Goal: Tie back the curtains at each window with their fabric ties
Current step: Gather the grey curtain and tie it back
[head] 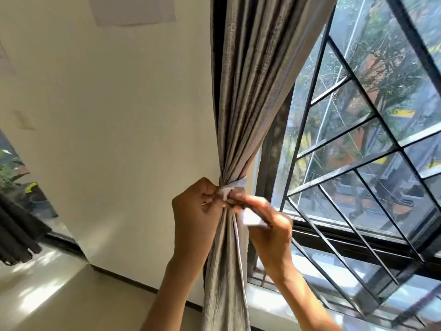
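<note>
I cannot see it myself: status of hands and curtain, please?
Left hand pinches tie at curtain. Right hand holds tie end. Nothing blocking.

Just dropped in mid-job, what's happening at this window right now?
A person is tying back the grey curtain beside the barred window. The curtain is already gathered into a bunch, and a white fabric tie is wrapped around it. The left hand grips the tie at the bunch, while the right hand holds the tie's loose end. The knot looks unfinished. Another dark curtain hangs at the far left.
</note>
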`<state>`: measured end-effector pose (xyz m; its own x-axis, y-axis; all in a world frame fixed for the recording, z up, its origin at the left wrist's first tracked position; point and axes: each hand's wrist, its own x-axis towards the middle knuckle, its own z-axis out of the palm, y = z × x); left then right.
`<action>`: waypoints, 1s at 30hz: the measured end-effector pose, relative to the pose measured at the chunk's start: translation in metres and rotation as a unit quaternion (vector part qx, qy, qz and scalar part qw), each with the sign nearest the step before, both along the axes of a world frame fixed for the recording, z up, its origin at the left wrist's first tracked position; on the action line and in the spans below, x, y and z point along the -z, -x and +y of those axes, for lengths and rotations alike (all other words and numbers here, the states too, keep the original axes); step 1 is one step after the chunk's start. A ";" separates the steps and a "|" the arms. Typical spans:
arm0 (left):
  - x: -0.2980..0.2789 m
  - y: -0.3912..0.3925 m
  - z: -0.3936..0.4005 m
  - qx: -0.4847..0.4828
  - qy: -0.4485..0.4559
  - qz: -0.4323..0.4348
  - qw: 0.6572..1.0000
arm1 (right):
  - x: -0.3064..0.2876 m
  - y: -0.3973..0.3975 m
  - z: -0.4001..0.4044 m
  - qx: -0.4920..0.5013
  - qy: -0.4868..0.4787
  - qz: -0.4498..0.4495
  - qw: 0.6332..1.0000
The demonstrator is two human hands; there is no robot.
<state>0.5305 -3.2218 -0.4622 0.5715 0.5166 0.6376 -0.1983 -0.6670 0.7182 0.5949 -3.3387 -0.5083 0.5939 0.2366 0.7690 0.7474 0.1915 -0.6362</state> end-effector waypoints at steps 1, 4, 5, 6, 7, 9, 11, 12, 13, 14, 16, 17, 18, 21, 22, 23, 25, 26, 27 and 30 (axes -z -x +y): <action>0.003 0.001 -0.001 -0.025 -0.058 -0.012 0.998 | 0.001 -0.004 -0.003 0.025 0.003 -0.008 1.000; 0.014 0.002 -0.002 -0.041 -0.236 -0.079 0.968 | -0.005 -0.011 -0.013 0.080 0.011 -0.042 0.996; 0.017 0.003 -0.001 -0.025 -0.304 -0.110 0.946 | -0.009 -0.011 -0.016 0.093 0.012 -0.076 0.993; 0.019 0.003 0.000 -0.001 -0.358 -0.142 0.923 | -0.012 -0.012 -0.020 0.106 0.023 -0.116 0.987; 0.020 0.003 0.002 0.028 -0.396 -0.166 0.903 | -0.015 -0.014 -0.024 0.113 0.036 -0.151 0.981; 0.014 0.003 0.003 0.080 -0.448 -0.190 0.870 | -0.020 -0.015 -0.032 0.105 0.066 -0.180 0.976; 0.006 0.004 0.005 0.100 -0.511 -0.193 0.832 | -0.024 -0.014 -0.042 0.076 0.100 -0.202 0.971; 0.002 0.004 0.007 0.097 -0.548 -0.185 0.810 | -0.026 -0.014 -0.046 0.069 0.121 -0.214 0.967; -0.001 0.005 0.009 0.097 -0.576 -0.169 0.794 | -0.028 -0.015 -0.050 0.062 0.143 -0.225 0.962; -0.005 0.005 0.012 0.093 -0.597 -0.150 0.783 | -0.031 -0.016 -0.052 0.061 0.163 -0.236 0.956; -0.009 0.005 0.018 0.066 -0.621 -0.115 0.772 | -0.035 -0.019 -0.055 0.052 0.198 -0.251 0.946; -0.010 0.005 0.020 0.050 -0.617 -0.097 0.779 | -0.037 -0.021 -0.056 0.046 0.218 -0.258 0.940; -0.009 0.004 0.021 0.037 -0.606 -0.085 0.790 | -0.039 -0.023 -0.056 0.045 0.236 -0.268 0.933; -0.004 0.002 0.021 0.007 -0.554 -0.063 0.830 | -0.046 -0.027 -0.055 0.033 0.258 -0.260 0.930; -0.001 0.001 0.020 0.000 -0.536 -0.063 0.842 | -0.049 -0.028 -0.054 0.033 0.250 -0.241 0.937; 0.000 0.000 0.018 -0.001 -0.516 -0.061 0.855 | -0.051 -0.030 -0.051 0.048 0.236 -0.224 0.944; 0.004 -0.001 0.014 0.001 -0.472 -0.070 0.879 | -0.053 -0.032 -0.042 0.099 0.175 -0.189 0.961; 0.005 -0.002 0.011 0.001 -0.448 -0.077 0.891 | -0.053 -0.031 -0.035 0.120 0.135 -0.155 0.971; 0.007 -0.004 0.008 0.000 -0.432 -0.083 0.898 | -0.053 -0.029 -0.028 0.134 0.091 -0.113 0.980; 0.009 -0.010 -0.001 -0.013 -0.396 -0.102 0.912 | -0.046 -0.030 -0.011 0.177 -0.002 -0.040 0.983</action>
<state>0.5405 -3.2226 -0.4711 0.3936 -0.1412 0.9084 -0.2500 -0.9673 -0.0420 0.6248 -3.3494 -0.4621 0.5766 0.0220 0.8167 0.8149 -0.0871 -0.5730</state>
